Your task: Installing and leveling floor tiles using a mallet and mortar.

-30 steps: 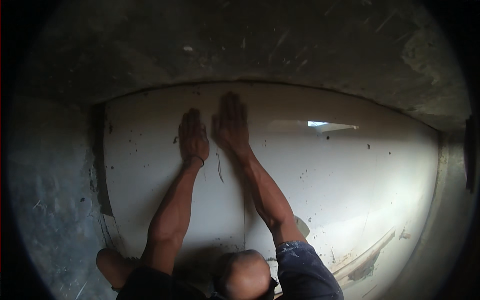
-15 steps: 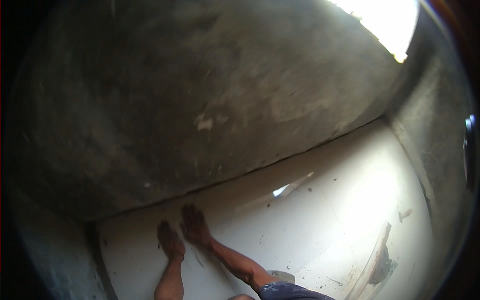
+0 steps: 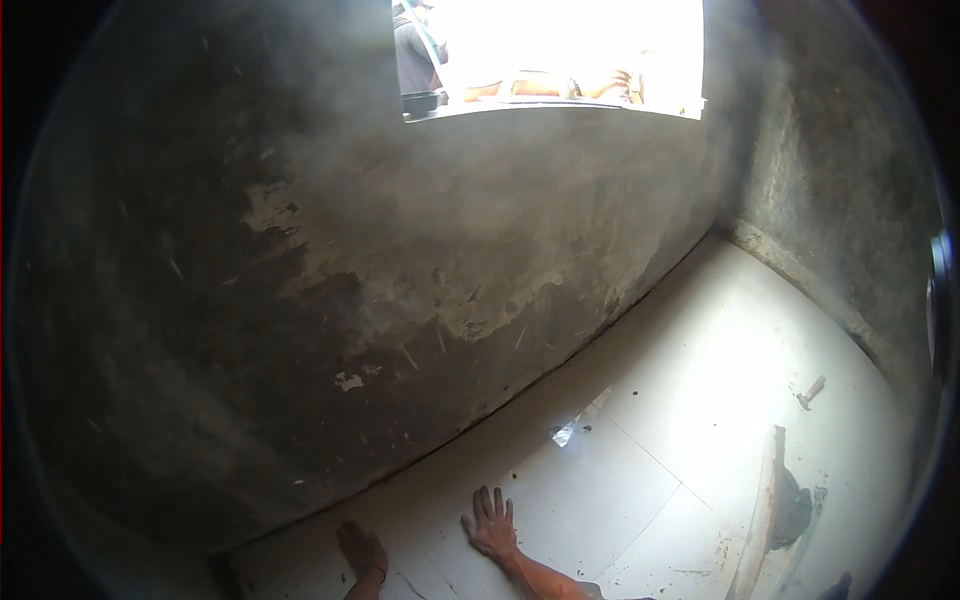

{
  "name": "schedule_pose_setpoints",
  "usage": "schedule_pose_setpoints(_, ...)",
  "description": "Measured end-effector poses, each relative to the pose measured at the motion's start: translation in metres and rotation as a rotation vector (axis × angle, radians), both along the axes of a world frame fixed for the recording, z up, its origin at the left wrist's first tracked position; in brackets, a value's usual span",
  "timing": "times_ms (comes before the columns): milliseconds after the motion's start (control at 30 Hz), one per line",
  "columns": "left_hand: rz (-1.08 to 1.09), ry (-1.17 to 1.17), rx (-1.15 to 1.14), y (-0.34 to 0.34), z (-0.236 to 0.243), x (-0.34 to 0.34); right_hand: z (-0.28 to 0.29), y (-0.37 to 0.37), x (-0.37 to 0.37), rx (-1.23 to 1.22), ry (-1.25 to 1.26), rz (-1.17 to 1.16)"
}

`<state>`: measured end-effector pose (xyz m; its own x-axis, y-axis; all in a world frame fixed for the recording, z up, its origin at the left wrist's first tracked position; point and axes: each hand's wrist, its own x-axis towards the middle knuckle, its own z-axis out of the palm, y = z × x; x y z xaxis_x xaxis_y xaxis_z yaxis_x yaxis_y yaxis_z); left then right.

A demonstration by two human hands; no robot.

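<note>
My right hand (image 3: 490,524) lies flat on the pale tiled floor (image 3: 640,470), its fingers spread and nothing in it. To its left, near the foot of the wall, my left hand (image 3: 361,551) is also laid out with its fingers extended. It is darker and a little blurred, but I see nothing held in it. Fine tile joints run across the floor, and a narrow bright patch (image 3: 566,433) shows beyond my right hand.
A rough grey wall (image 3: 400,290) rises ahead, with a bright opening where a person's arm (image 3: 535,85) shows. At right lie a long board (image 3: 765,510), a dark lump (image 3: 792,512) beside it and a small hammer-like tool (image 3: 811,392). Crumbs dot the tiles.
The view has swung, so the wall opening now shows at the top. My hands, close together before, are farther apart; the right has shifted rightward, its fingers more widely spread.
</note>
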<state>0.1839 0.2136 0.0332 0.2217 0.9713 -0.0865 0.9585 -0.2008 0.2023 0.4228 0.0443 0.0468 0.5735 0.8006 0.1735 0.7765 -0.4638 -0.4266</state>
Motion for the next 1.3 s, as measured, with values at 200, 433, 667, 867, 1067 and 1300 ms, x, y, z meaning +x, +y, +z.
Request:
schedule_pose_setpoints(200,-0.43,-0.038,0.083,0.023,-0.016,0.028,-0.001,0.0,0.005,-0.073,-0.002,-0.008)
schedule_pose_setpoints(433,-0.792,-0.213,-0.022,0.033,0.003,0.06,0.001,0.018,0.004,-0.195,-0.108,0.023)
schedule_pose_setpoints(667,-1.115,-0.014,-0.283,-0.085,0.018,0.057,-0.01,0.016,0.011,-0.127,-0.005,0.025)
schedule_pose_setpoints(867,-0.551,-0.339,-0.016,0.006,-0.018,0.04,-0.035,0.022,0.012,-0.182,-0.031,0.021)
schedule_pose_setpoints(1067,-0.316,-0.094,0.214,0.08,-0.042,-0.067,-0.034,0.022,0.011,-0.284,-0.151,0.082)
schedule_pose_setpoints(1300,0.177,0.252,0.375,0.041,-0.068,-0.355,-0.042,0.026,0.011,-0.124,-0.175,0.031)
